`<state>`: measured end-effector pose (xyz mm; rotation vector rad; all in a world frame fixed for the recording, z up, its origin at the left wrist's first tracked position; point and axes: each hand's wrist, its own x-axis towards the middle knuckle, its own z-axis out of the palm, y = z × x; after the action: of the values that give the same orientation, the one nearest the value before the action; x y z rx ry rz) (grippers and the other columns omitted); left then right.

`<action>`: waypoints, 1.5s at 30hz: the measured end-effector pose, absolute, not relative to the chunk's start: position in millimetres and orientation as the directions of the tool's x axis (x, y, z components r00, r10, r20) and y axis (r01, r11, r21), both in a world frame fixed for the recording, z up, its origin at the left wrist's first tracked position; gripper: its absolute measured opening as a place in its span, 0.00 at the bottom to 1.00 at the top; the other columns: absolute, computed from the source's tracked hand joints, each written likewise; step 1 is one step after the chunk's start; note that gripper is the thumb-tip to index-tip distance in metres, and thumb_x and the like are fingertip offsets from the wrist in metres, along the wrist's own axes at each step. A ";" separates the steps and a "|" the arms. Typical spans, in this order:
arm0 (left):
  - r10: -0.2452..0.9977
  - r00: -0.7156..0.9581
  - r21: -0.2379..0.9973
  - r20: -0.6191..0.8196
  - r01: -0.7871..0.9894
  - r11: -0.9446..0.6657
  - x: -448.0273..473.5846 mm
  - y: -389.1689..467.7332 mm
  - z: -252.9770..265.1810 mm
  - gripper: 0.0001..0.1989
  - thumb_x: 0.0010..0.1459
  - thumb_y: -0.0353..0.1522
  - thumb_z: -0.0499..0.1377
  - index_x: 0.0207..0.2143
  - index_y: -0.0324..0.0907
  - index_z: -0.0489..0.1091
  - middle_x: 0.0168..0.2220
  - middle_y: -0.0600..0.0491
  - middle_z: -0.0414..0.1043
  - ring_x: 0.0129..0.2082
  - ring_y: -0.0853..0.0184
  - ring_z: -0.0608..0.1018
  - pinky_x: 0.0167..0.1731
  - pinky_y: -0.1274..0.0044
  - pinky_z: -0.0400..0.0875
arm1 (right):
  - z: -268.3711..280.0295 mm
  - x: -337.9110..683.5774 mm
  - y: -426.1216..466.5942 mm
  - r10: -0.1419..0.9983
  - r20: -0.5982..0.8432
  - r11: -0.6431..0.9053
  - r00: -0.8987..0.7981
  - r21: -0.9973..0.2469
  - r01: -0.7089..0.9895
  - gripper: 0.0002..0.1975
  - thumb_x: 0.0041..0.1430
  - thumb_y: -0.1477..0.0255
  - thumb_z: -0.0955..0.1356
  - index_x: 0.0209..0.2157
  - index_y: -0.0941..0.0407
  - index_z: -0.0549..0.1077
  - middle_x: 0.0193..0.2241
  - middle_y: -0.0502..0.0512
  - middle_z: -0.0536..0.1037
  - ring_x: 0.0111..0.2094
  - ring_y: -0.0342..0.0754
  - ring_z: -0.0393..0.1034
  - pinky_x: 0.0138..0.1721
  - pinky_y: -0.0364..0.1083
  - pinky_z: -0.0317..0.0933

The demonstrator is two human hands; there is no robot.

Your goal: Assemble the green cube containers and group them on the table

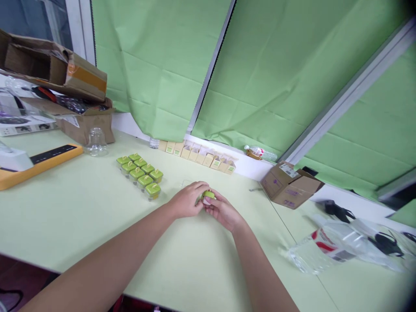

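Note:
A small green-lidded jar [208, 194] is between my two hands over the middle of the table. My right hand [224, 211] grips it from the right, the thumb across its front. From the left my left hand [189, 200] curls round, its fingertips against the jar's upper side; most of its grip is hidden. To the left, several similar jars with glossy green lids and small pale loops on top [140, 173] stand close together in rows. A faint clear item [186, 183] lies just behind my left hand.
Along the wall stands a row of small tan boxes [201, 157]. Further left are a clear glass vessel [97, 142], an orange-edged power strip [48, 163] and open cartons [86, 123]. A cardboard box [287, 186], a lying drink bottle [260, 152] and a large clear bottle [325, 247] are right.

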<state>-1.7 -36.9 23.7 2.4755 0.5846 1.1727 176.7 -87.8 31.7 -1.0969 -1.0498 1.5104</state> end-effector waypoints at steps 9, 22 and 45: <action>0.515 0.648 0.589 0.561 0.125 -0.799 5.7 -38.3 13.2 0.30 0.53 0.22 0.52 0.59 0.46 0.64 0.62 0.48 0.62 0.55 0.61 0.72 0.56 0.70 0.68 | 30.5 169.6 -87.5 0.969 -0.177 -0.200 -0.172 -0.971 -0.129 0.13 0.53 0.67 0.71 0.39 0.53 0.68 0.26 0.46 0.67 0.23 0.40 0.59 0.23 0.41 0.53; 0.583 0.631 0.744 0.511 0.015 -0.668 8.7 -43.5 14.5 0.28 0.50 0.24 0.56 0.55 0.44 0.67 0.57 0.46 0.67 0.53 0.60 0.73 0.47 0.72 0.73 | 21.7 162.4 -83.3 0.986 -0.150 -0.148 -0.066 -0.988 0.040 0.07 0.50 0.67 0.63 0.31 0.55 0.66 0.19 0.44 0.61 0.18 0.40 0.49 0.17 0.41 0.49; 0.722 0.607 0.860 0.333 0.118 -0.496 7.6 -33.4 1.5 0.18 0.49 0.35 0.65 0.41 0.44 0.63 0.34 0.56 0.71 0.31 0.69 0.75 0.29 0.80 0.66 | 62.0 124.5 -216.3 0.730 -0.289 0.091 -0.619 -0.857 0.507 0.09 0.61 0.65 0.69 0.42 0.51 0.74 0.39 0.53 0.77 0.33 0.47 0.73 0.28 0.43 0.66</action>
<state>7.6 -33.4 1.5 1.9719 0.6653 0.8866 124.5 -216.3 62.0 -1.2465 -2.1524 1.5465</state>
